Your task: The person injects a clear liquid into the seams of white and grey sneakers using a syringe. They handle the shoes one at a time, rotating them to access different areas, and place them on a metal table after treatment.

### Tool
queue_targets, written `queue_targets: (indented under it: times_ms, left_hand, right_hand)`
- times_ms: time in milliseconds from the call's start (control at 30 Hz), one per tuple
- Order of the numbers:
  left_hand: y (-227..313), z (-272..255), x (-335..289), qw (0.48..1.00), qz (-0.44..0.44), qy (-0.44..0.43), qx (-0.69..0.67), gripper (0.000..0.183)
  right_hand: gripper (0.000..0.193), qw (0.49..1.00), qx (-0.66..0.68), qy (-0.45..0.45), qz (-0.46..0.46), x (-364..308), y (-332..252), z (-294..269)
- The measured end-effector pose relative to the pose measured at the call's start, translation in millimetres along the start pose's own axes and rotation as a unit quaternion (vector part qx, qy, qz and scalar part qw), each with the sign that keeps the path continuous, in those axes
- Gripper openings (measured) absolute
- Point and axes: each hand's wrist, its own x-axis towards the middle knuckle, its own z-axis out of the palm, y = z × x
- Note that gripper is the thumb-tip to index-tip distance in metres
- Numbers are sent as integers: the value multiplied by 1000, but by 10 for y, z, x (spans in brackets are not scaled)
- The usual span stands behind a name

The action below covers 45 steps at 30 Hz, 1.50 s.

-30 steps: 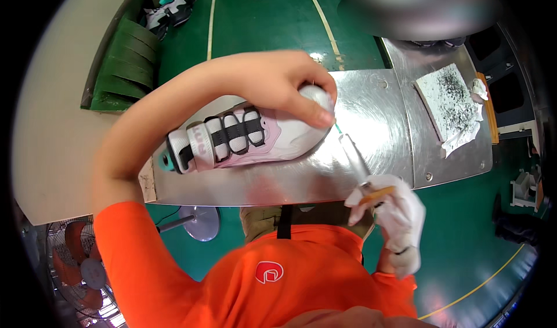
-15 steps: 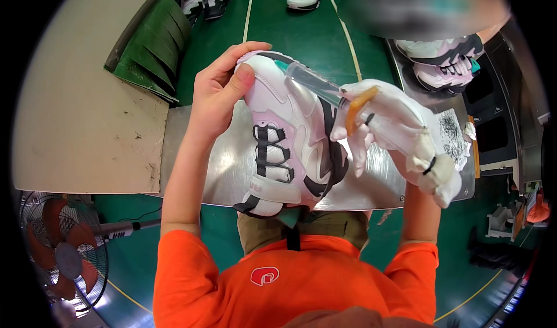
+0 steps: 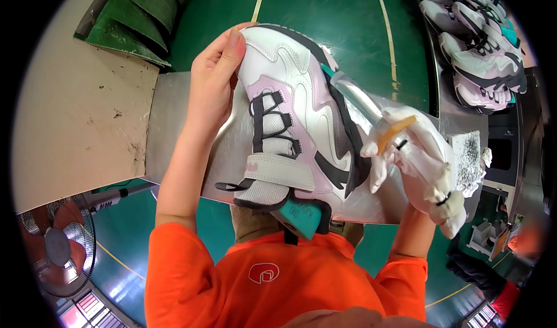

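Note:
A white, pale-lilac and black sneaker (image 3: 275,87) is tilted up in front of me, its toe pointing away. My left hand (image 3: 216,75), bare, grips it at the toe with the thumb on top. A teal shoe last (image 3: 304,215) sticks out of its ankle opening. In my right hand (image 3: 420,145), which wears a white glove, is a clear syringe (image 3: 357,96). Its teal tip is at the sole edge on the shoe's right side, near the toe; whether it touches is hard to tell. A tan band (image 3: 396,133) wraps one gloved finger.
Below the shoe lies a metal tabletop (image 3: 174,113), with a green conveyor belt (image 3: 325,14) beyond it. Finished-looking sneakers (image 3: 481,55) are stacked at the right. A black-smudged white cloth (image 3: 466,159) lies by my right hand. Green flaps (image 3: 136,17) hang at far left; a fan (image 3: 58,244) stands lower left.
The shoe has been raised and turned to show more of its right side. The syringe tip has gone rightward from the toe along the sole edge. My view has shifted, showing more stacked shoes.

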Motion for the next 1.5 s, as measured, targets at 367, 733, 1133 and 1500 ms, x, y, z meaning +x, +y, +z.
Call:
queue_targets:
  times_ms: [367, 733, 1133, 1500]
  left_hand:
    - [-36, -4, -10, 998, -43, 32, -25, 39]
    - [31, 97, -5, 999, 0, 41, 2, 41]
    - [776, -111, -785, 705, 66, -238, 665, 43]
    - [418, 714, -593, 930, -62, -217, 288, 43]
  right_hand:
    - [48, 1000, -26, -14, 9, -153, 34, -113]
    - [68, 996, 49, 2, -72, -305, -64, -170]
    - [107, 885, -299, 309, -178, -1213, 104, 0]
    - [88, 891, -309, 320, -90, -1492, 283, 474]
